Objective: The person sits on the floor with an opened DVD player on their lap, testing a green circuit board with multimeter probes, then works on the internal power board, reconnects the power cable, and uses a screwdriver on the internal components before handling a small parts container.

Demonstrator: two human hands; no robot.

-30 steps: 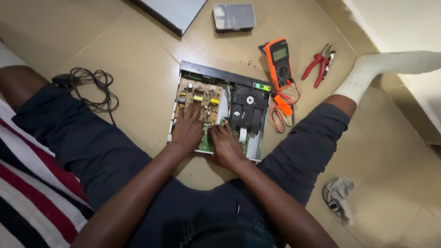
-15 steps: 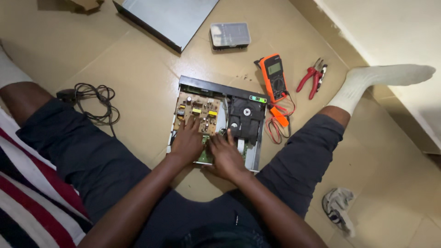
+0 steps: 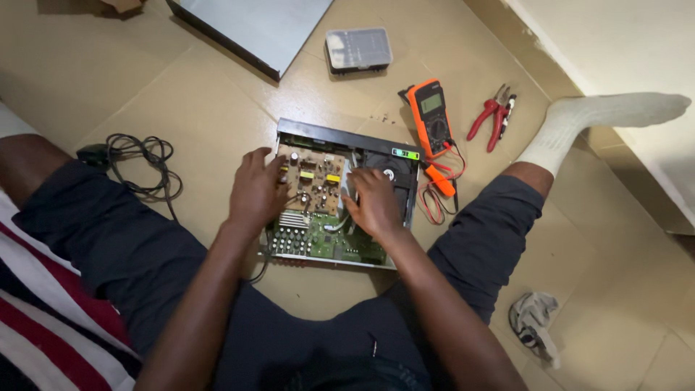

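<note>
An opened disc player (image 3: 340,139) lies on the tiled floor between my legs, its lid off. Inside it a brown circuit board (image 3: 313,172) sits at the far left, a green board (image 3: 329,242) at the near side and a black disc drive (image 3: 391,170) at the right. My left hand (image 3: 257,192) rests flat on the left part of the boards, fingers spread. My right hand (image 3: 375,203) lies over the middle, its fingers on the edge of the drive. Neither hand holds a tool.
An orange multimeter (image 3: 433,119) with red and black leads (image 3: 438,195) lies right of the player. Red pliers (image 3: 492,116) are farther right, near my socked foot (image 3: 601,119). A small clear parts box (image 3: 358,49), a grey metal cover (image 3: 253,25), a black cable (image 3: 137,163) and a rag (image 3: 534,322) lie around.
The view has shifted, so the player sits a little lower and more central. Both hands have slid slightly apart on the boards, the left one moving toward the left edge.
</note>
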